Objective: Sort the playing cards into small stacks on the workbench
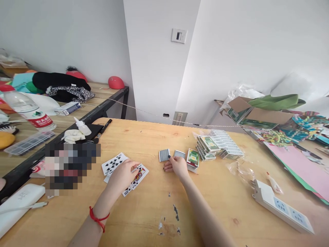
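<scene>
Face-up playing cards lie fanned on the table, among them a nine of spades (114,164) and a jack of spades (140,176). My left hand (123,175), a red cord round its wrist, is bent over them. Its curled thumb and fingers are at the jack's upper edge and appear to pinch it. Part of the spread is hidden beneath this hand. To the right, my right hand (178,167) has its fingers apart, one fingertip touching the corner of a face-down card (163,155). Behind its knuckles lies another face-down card (179,153), partly covered.
A green card box (192,157) and stacked boxes (207,145) stand beyond my right hand, beside wrapped packs (227,142). A power strip (282,207) and a glue tube (274,183) lie right. At left are a squeeze bottle (82,127) and a white power bank (22,206).
</scene>
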Action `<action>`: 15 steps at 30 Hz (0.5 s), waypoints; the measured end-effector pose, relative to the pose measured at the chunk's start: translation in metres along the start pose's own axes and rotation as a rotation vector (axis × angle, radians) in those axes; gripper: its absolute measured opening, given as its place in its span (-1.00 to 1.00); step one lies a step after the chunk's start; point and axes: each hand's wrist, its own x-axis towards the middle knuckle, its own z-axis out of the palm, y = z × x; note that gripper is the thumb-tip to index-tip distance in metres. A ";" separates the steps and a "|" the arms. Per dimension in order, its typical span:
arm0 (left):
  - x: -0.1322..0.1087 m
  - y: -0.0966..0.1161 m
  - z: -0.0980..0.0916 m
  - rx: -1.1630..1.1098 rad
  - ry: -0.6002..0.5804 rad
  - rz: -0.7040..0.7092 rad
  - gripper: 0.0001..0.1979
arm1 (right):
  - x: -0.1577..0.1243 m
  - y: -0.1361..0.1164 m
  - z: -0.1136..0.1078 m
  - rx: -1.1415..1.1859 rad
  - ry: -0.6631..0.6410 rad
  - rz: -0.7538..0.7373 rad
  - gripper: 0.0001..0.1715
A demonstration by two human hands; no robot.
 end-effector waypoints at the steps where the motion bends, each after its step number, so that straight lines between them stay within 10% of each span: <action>1: -0.001 -0.002 -0.001 0.021 -0.037 -0.023 -0.74 | 0.003 0.001 0.001 -0.013 0.027 -0.013 -0.77; 7: -0.007 -0.003 0.005 0.085 -0.101 -0.118 -0.62 | 0.002 0.003 0.007 -0.171 0.132 -0.085 -0.70; 15: -0.004 0.000 0.016 0.034 -0.014 -0.047 -0.74 | -0.033 0.021 0.027 -0.305 -0.224 -0.275 -0.77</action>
